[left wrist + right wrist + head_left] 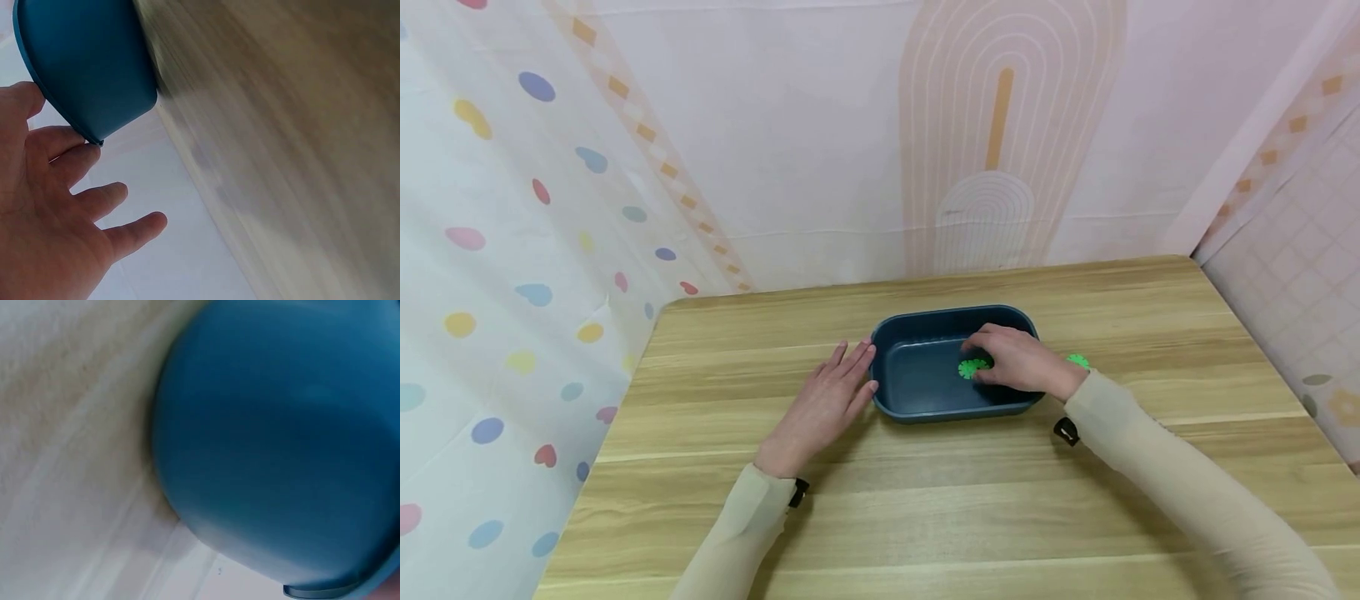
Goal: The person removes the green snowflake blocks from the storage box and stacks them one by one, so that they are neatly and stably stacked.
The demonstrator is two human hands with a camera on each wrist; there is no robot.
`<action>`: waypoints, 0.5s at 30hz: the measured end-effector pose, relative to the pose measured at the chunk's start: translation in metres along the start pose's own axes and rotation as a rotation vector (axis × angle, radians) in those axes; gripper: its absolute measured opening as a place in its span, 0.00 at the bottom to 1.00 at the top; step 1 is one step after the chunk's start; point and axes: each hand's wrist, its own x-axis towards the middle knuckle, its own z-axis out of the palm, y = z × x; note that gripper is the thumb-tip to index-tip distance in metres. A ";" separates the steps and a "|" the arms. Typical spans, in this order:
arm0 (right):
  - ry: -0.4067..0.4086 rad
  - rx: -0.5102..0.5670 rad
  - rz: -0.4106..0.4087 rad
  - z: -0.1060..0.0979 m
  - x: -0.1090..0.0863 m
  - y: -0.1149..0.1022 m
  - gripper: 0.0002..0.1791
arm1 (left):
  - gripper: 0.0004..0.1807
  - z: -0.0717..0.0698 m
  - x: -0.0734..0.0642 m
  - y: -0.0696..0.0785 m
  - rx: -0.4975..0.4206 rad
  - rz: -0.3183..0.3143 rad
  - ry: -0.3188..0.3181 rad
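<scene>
A dark blue oblong plastic basin (917,414) stands on the wooden table. My left hand (823,408) touches its left end, fingers spread and fairly straight; in the left wrist view, fingertips of the left hand (50,200) rest along the basin's rim (59,119). Over the basin's right end reaches my right hand (1018,358), fingers bent downward inside. Green notched plastic discs (967,369) show beside its thumb and fingertips, partly covered by the hand. Whether it pinches one cannot be made out. In the right wrist view the basin's outer wall (269,444) hides the fingers.
Another green notched disc (1077,360) lies on the table to the right of the basin, partly behind the right wrist. A patterned cloth (820,142) hangs behind the table (925,517) and along both sides. Black straps (1066,431) circle the wrists.
</scene>
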 end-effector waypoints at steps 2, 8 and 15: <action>-0.028 -0.022 0.027 -0.001 0.000 0.000 0.23 | 0.32 0.000 0.000 0.000 -0.001 -0.004 -0.002; -0.079 -0.055 0.033 0.003 0.004 0.000 0.25 | 0.32 0.000 -0.001 0.000 -0.004 -0.013 -0.004; -0.052 -0.029 -0.025 0.010 0.007 0.002 0.24 | 0.32 0.001 0.000 0.000 0.003 -0.010 -0.004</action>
